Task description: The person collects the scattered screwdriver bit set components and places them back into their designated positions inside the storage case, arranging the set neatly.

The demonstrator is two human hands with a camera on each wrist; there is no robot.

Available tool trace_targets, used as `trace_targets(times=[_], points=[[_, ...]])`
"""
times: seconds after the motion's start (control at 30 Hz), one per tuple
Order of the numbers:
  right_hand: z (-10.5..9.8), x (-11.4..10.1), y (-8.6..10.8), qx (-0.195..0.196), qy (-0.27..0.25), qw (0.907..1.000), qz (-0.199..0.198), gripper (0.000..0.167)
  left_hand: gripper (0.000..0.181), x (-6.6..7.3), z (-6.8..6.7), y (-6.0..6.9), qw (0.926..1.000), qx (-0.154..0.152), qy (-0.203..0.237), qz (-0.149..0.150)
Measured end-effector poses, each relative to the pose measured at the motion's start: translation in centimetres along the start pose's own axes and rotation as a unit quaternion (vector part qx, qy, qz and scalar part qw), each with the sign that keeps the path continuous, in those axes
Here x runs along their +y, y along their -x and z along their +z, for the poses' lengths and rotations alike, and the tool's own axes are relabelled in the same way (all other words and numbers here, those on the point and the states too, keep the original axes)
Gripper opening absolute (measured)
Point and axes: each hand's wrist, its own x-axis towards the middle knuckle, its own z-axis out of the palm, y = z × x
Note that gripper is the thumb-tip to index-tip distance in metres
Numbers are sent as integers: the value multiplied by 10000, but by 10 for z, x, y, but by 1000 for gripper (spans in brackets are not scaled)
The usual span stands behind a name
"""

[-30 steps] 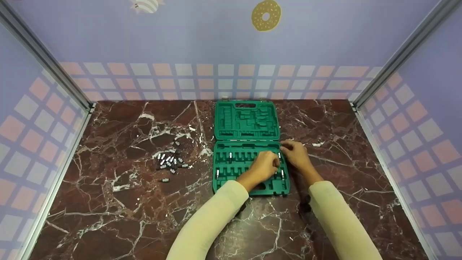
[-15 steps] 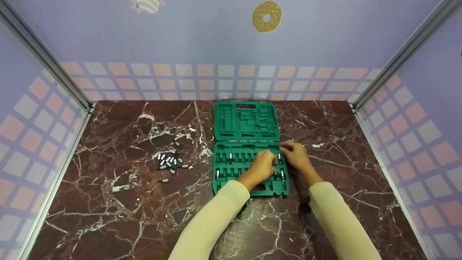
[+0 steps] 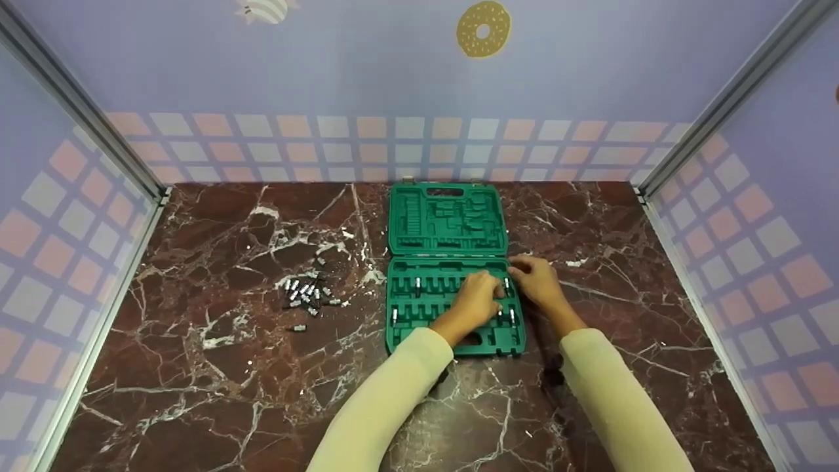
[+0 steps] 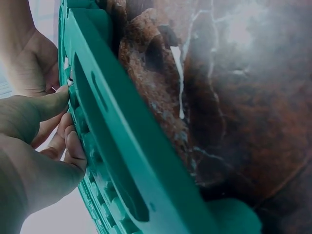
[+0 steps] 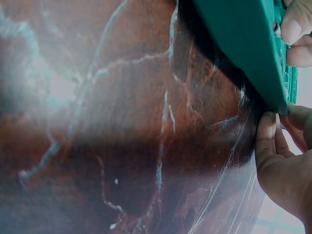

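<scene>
Here, in the head view, the left hand (image 3: 478,298) bends over the green case (image 3: 452,262); I cannot tell whether its curled grip is clamped on anything. Just past its fingertips, towards the right hand (image 3: 537,282), an upright-looking bit (image 3: 507,285) sits in a slot, long axis running away from the person; both grips are close to it. The loose pile of bits (image 3: 307,294) lies well to the left of both grips, nearer the left hand, axes pointing every way.

In the left wrist view, that grip's bent fingers meet the case's slots, with a metal end (image 4: 70,81) just beyond one fingertip and the right hand behind.

In the right wrist view, the right grip pinches the case's corner; the left fingertips are above it, beside a metal end (image 5: 277,30).
</scene>
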Motion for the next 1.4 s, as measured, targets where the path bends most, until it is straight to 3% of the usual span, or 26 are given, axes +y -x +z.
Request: trace_targets(times=[0.17, 0.33, 0.6, 0.7, 1.03, 1.4], points=[[-1, -1, -1, -47, 43, 10000, 19, 32, 17, -1, -1, 1, 10000, -41, 7, 53], [-2, -2, 1, -48, 44, 9999, 107, 32, 22, -4, -4, 6, 9994, -101, 311, 108], [4, -1, 4, 18, 161, 9999, 29, 31, 25, -12, -18, 25, 9973, 39, 679, 282], [2, -2, 4, 46, 223, 9997, -34, 30, 26, -18, -26, 30, 9957, 119, 853, 339], [0, -2, 1, 159, 305, 9993, -129, 29, 27, -45, -58, 50, 9880, 337, 1506, 101], [-2, -1, 3, 60, 327, 9993, -142, 30, 31, -80, -92, 80, 9867, 639, 1486, 141]])
